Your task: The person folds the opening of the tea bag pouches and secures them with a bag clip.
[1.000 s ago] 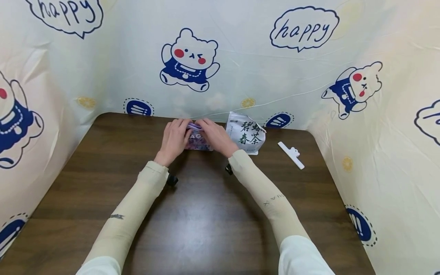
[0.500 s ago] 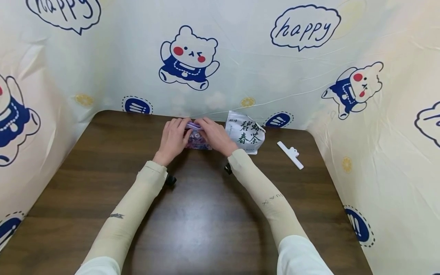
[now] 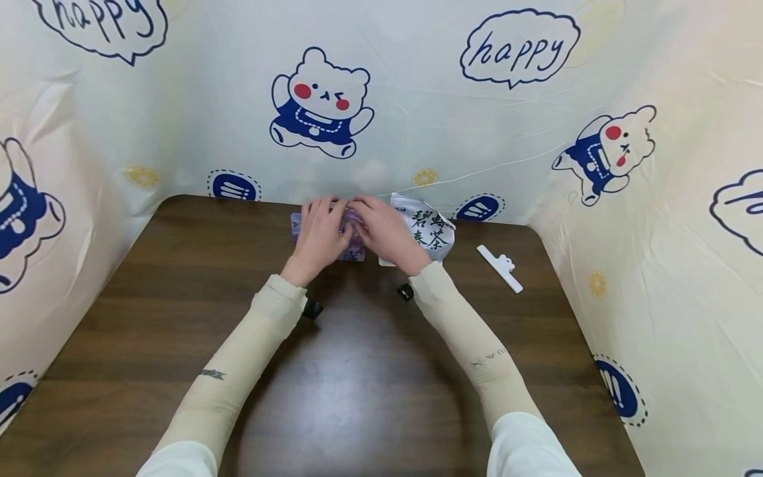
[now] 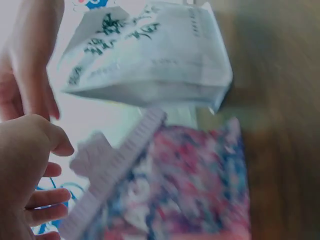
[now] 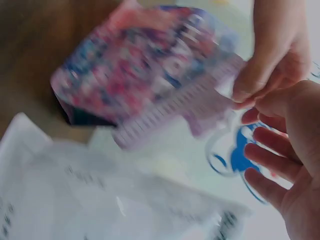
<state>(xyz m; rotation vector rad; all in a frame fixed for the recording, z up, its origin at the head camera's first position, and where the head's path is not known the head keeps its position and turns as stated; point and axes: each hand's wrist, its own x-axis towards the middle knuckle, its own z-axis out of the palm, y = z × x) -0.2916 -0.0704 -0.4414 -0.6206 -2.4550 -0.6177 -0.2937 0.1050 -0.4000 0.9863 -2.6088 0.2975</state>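
A pouch with a pink, blue and purple pattern (image 4: pixel 195 185) stands near the table's back edge. A pale purple sealing clip (image 5: pixel 180 100) with a ridged bar and a tab lies across its top. In the head view both hands overlap the pouch. My left hand (image 3: pixel 322 228) is just behind the clip, its fingers parted and loosely bent. Close by, my right hand (image 3: pixel 390 232) has its fingers spread, with nothing in its palm in the right wrist view. The fingertips of the two hands come together near the clip's tab.
A white tea bag (image 3: pixel 432 225) with green and black characters stands right of the pouch, partly behind the right hand. Farther right, a white sealing clip (image 3: pixel 499 267) lies on the brown table (image 3: pixel 334 371). A printed cloth (image 3: pixel 417 119) rises behind the table and along its sides.
Both hands have shifted slightly to the right and loosened from the purple clip. More of the pouch's left side now shows; the right hand overlaps the white tea bag more.
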